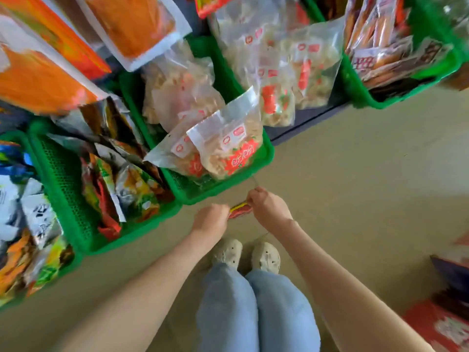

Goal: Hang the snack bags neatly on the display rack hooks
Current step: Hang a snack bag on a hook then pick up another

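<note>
floor [355, 174], beige, fills most of the view below me. along its upper edge stand green baskets: the left basket [63, 174] holds mixed foil packets, the middle basket [228, 189] holds clear bags of pale crackers [228, 148], and the right basket [360, 97] holds long brownish packs. at the top left are big orange bags [38, 80]. their tops are cut off, so i cannot tell whether they hang on hooks. closer in are my jeans [228, 301] and pale shoes [228, 250].

my left hand [212, 219] and right hand [269, 207] meet just below the middle basket's rim. between them is the small red and yellow snack bag [239, 211]. my left fingers are curled round one end and my right fingers pinch the other. a thin wire [255, 181] runs up from my right hand toward the rim. it may be a rack hook, but it is too fine and blurred to be sure, and i cannot tell whether the bag is on it.

as i judge it, the job is far from done. this one bag is in my hands and not visibly hung, and the baskets hold plenty more. what is left is to get it onto a hook, straighten it, then work through the rest.
</note>
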`<action>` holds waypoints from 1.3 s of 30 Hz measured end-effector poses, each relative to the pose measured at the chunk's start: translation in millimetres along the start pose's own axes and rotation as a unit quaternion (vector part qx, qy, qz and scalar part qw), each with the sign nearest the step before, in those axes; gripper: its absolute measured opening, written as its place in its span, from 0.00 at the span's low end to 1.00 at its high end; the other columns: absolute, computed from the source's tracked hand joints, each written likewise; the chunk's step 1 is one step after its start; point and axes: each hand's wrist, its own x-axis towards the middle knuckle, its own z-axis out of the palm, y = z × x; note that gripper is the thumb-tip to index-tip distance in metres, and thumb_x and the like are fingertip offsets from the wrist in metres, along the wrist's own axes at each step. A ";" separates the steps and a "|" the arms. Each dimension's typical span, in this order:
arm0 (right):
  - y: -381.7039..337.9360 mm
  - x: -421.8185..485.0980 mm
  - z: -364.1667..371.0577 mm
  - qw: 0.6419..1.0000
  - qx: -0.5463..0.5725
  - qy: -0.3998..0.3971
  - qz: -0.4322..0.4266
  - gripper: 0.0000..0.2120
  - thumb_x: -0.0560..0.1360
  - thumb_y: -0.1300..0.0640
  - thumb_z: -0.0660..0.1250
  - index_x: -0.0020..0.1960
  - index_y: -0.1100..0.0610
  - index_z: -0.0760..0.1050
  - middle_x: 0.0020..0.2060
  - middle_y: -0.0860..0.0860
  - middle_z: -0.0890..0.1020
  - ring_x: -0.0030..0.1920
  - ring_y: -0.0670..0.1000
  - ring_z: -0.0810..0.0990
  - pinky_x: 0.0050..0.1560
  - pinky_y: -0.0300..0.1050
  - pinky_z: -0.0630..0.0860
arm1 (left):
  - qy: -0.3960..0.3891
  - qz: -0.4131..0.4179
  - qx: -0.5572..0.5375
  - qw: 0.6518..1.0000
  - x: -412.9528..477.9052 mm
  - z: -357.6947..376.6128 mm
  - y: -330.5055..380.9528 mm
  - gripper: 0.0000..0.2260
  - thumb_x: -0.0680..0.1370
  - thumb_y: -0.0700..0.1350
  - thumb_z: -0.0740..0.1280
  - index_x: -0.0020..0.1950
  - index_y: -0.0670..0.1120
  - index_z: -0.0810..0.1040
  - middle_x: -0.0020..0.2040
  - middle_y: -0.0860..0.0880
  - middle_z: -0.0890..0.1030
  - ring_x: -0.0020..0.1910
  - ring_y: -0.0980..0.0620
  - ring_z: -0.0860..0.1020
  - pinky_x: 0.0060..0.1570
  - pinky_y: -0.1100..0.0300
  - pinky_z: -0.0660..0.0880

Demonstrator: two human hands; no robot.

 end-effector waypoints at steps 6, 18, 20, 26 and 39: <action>28.8 83.2 91.2 0.999 0.033 -0.032 -0.009 0.13 0.77 0.66 0.55 0.59 0.60 0.72 0.57 0.56 0.72 0.56 0.59 0.77 0.50 0.53 0.75 | -0.024 -0.057 -0.003 0.998 83.8 73.9 -28.5 0.11 0.79 0.37 0.55 0.58 0.42 0.74 0.52 0.40 0.79 0.52 0.41 0.78 0.51 0.52 0.74; -48.1 -14.0 -3.0 0.990 0.008 -0.139 0.035 0.23 0.77 0.61 0.58 0.71 0.57 0.58 0.70 0.54 0.63 0.66 0.57 0.67 0.61 0.51 0.70 | -0.047 -0.175 -0.101 0.978 -54.4 -41.6 -33.6 0.17 0.80 0.49 0.58 0.66 0.43 0.69 0.62 0.43 0.75 0.61 0.43 0.74 0.56 0.53 0.71; -85.7 -50.9 -47.6 0.991 0.019 -0.132 0.016 0.23 0.77 0.59 0.59 0.71 0.56 0.58 0.69 0.54 0.64 0.66 0.58 0.67 0.60 0.53 0.71 | 0.034 -0.170 -0.126 0.977 -99.3 -86.1 -33.8 0.21 0.79 0.49 0.60 0.71 0.46 0.65 0.64 0.46 0.74 0.61 0.44 0.73 0.57 0.52 0.71; -234.1 -141.0 -181.8 0.988 -0.004 -0.022 -0.152 0.23 0.76 0.59 0.60 0.70 0.56 0.60 0.65 0.54 0.66 0.64 0.58 0.69 0.58 0.55 0.72 | 0.197 -0.167 -0.133 0.957 -238.8 -217.8 -44.1 0.25 0.76 0.50 0.64 0.71 0.46 0.64 0.65 0.45 0.72 0.60 0.43 0.74 0.56 0.52 0.70; -560.9 -229.1 -227.4 0.888 -0.088 -0.017 -0.450 0.25 0.77 0.57 0.61 0.72 0.53 0.61 0.69 0.52 0.65 0.68 0.53 0.67 0.67 0.46 0.63 | 0.406 -0.371 -0.295 0.782 -494.5 -276.0 -246.9 0.22 0.77 0.52 0.62 0.69 0.44 0.66 0.63 0.43 0.74 0.62 0.43 0.73 0.56 0.51 0.71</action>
